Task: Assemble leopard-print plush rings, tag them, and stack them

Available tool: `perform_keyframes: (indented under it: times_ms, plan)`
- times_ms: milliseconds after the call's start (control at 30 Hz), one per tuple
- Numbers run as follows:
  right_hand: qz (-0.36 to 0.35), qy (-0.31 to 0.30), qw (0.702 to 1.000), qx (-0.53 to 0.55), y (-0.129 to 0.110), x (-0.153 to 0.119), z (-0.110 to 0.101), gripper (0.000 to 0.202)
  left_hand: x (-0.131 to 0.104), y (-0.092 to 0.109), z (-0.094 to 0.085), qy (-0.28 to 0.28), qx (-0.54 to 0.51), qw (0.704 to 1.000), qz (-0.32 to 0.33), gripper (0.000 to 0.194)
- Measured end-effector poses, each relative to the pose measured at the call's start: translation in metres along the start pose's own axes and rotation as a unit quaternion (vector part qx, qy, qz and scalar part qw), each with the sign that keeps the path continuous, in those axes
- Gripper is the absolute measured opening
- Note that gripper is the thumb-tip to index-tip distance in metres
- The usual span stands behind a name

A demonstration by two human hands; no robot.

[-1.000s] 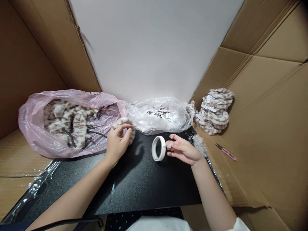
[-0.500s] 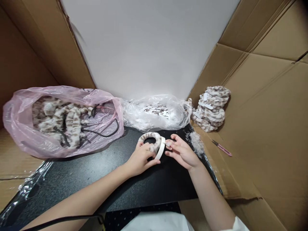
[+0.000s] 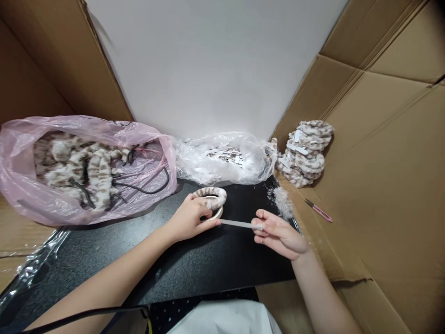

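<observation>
My left hand is closed around a fuzzy brown-and-white striped ring and a white roll of tape held just beneath it. From the roll a strip of translucent tape runs straight to the right. Its free end is pinched between the thumb and fingers of my right hand. Both hands are above the black tabletop. The left fingers partly hide the ring and the roll.
At the left lies a pink plastic bag with striped fuzzy pieces and black cords. Behind the hands is a clear bag of small printed strips. To the right are stacked fuzzy bands, white fluff and pink thread snips. Cardboard walls flank the table.
My right hand has moved right and slightly down, drawing out a length of tape from the roll. The left hand, with ring and roll, has shifted a little left.
</observation>
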State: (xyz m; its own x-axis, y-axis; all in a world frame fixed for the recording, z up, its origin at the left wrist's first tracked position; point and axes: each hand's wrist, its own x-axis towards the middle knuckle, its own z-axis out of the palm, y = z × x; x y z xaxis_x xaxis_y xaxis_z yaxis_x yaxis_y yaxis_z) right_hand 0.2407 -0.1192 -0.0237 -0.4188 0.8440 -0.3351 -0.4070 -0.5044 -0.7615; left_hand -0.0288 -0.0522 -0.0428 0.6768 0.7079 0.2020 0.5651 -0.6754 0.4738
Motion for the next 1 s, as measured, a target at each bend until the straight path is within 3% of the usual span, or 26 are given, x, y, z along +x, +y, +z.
perform_keyframes:
  times_ms: [67, 133, 200, 233, 267, 333, 400, 500, 600, 800, 1000]
  plan:
    - [-0.029, 0.069, 0.997, -0.038, 0.000, 0.002, -0.012, 0.040, -0.001, -0.002, -0.003, -0.019, -0.025, 0.999, 0.028, 0.038]
    - [-0.085, 0.167, 0.974, -0.125, -0.001, 0.005, -0.021, 0.035, -0.001, -0.002, -0.006, -0.026, -0.038, 0.998, 0.043, 0.036]
    - [-0.167, 0.244, 0.923, -0.247, -0.002, 0.008, -0.020, 0.028, -0.001, -0.001, -0.008, -0.028, -0.041, 0.998, 0.046, 0.036]
    - [-0.206, 0.251, 0.894, -0.309, -0.003, 0.010, -0.014, 0.025, -0.001, 0.000, -0.008, -0.029, -0.042, 0.997, 0.050, 0.036]
    - [-0.239, 0.237, 0.865, -0.372, -0.004, 0.012, -0.004, 0.024, 0.000, 0.001, -0.008, -0.030, -0.044, 0.997, 0.054, 0.036]
    - [-0.268, 0.151, 0.814, -0.493, -0.005, 0.018, 0.022, 0.023, 0.001, 0.003, -0.007, -0.032, -0.050, 0.996, 0.064, 0.035]
    - [-0.257, 0.096, 0.730, -0.626, -0.006, 0.027, 0.049, 0.025, 0.001, 0.005, -0.007, -0.032, -0.055, 0.996, 0.067, 0.036]
    - [-0.207, 0.085, 0.612, -0.759, -0.004, 0.042, 0.075, 0.023, -0.001, 0.007, -0.008, -0.034, -0.060, 0.996, 0.061, 0.036]
    - [-0.206, 0.065, 0.533, -0.818, -0.003, 0.053, 0.079, 0.013, -0.002, 0.006, -0.011, -0.041, -0.062, 0.996, 0.055, 0.034]
    - [-0.285, 0.013, 0.435, -0.854, -0.001, 0.055, 0.071, 0.020, 0.001, 0.004, -0.011, 0.012, -0.061, 0.998, -0.021, 0.042]
    - [-0.324, 0.039, 0.383, -0.864, 0.003, 0.041, 0.074, 0.017, 0.005, 0.011, -0.016, 0.011, -0.132, 0.988, -0.083, 0.047]
